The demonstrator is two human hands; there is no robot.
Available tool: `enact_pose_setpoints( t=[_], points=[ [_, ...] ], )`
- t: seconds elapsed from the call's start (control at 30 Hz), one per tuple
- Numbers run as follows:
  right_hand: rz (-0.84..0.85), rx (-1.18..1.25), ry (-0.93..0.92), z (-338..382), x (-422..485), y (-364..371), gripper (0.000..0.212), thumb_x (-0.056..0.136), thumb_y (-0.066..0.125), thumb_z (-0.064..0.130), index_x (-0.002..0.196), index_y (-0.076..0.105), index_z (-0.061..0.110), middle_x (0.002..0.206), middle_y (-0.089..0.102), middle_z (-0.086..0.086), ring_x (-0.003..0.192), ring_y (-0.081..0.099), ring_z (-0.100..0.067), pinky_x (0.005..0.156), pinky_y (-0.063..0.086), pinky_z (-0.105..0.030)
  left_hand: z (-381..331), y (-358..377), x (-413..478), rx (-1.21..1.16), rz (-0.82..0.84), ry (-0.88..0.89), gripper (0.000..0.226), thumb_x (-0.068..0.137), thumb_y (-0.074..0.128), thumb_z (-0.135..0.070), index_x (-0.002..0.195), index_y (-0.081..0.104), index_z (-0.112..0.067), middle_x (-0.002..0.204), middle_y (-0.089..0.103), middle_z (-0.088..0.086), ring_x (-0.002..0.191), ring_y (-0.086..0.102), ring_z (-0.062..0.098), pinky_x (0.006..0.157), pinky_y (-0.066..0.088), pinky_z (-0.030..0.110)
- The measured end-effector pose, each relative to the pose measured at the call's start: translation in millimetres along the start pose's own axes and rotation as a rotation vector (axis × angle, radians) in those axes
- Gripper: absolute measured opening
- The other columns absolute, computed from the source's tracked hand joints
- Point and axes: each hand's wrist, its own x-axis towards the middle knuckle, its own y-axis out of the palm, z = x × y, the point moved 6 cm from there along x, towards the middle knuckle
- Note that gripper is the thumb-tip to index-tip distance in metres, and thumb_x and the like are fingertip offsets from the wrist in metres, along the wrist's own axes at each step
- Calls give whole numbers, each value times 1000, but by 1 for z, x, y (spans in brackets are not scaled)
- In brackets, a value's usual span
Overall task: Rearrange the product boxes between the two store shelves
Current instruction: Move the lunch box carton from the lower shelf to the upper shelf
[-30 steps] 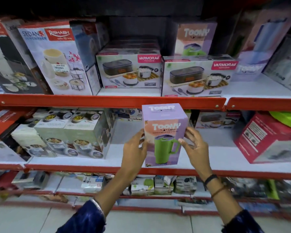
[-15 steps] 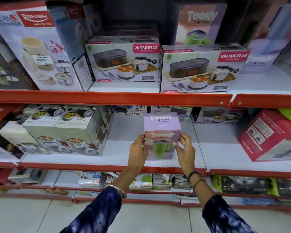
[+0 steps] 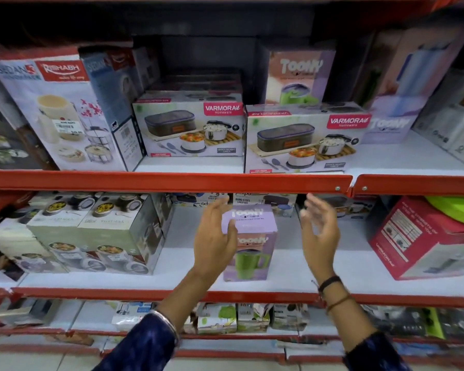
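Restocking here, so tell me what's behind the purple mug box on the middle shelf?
Behind the purple mug box, against the back of the shelf, stand lunch boxes. The shelf above hides their tops.

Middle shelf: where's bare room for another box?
Free: between the Toony box and the red box, and between it and the grey-green boxes. The back row and the upper shelf are crowded.

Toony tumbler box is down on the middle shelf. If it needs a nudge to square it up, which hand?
Left. The left hand is at the near-left edge of the Toony tumbler box, its fingers overlapping the lid. The right hand hangs open, clearly apart from the box, with bare middle shelf between them.
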Motion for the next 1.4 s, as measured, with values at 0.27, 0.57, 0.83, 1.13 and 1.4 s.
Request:
enact_pose_setpoints(
  t=[0.27, 0.57, 0.83, 1.13, 1.4],
  points=[
    [-120, -303, -151, 65, 129, -38, 45, 94, 51, 19, 134, 37, 7, 139, 43, -13, 129, 40, -24, 106, 30, -25, -34, 18, 118, -64, 49, -111, 47, 92, 50, -12, 135, 32, -3, 140, 36, 16, 129, 34, 22, 103, 20, 11],
    [-41, -316, 56, 50, 152, -45, 33, 100, 37, 27, 124, 48, 7, 126, 56, -17, 117, 50, -32, 92, 34, -30, -26, 34, 134, -97, 127, -259, 34, 92, 50, -11, 125, 44, -10, 130, 51, 10, 119, 47, 23, 94, 37, 28],
    [-109, -31, -62, 74, 122, -58, 28, 96, 47, 12, 121, 54, 20, 118, 54, 1, 107, 51, -14, 87, 42, -15, -40, -36, 106, -189, -193, -256, 30, 92, 55, -16, 121, 55, -18, 111, 62, -6, 95, 57, 9, 73, 46, 14],
    [-62, 58, -62, 75, 67, -42, 26, 92, 54, 9, 116, 61, 14, 110, 58, -8, 97, 58, -6, 85, 47, -14, -28, -93, 58, -111, -286, -351, 22, 87, 60, -26, 107, 66, -31, 94, 68, -18, 83, 65, 3, 80, 57, 39],
    [-12, 82, 22, 60, 38, -29, 29, 93, 53, 10, 121, 59, 9, 112, 56, -9, 90, 58, 9, 78, 47, -7, -12, -99, 34, -33, -261, -417, 22, 87, 62, -24, 108, 67, -23, 92, 69, -12, 82, 65, 6, 83, 55, 38]
  ],
)
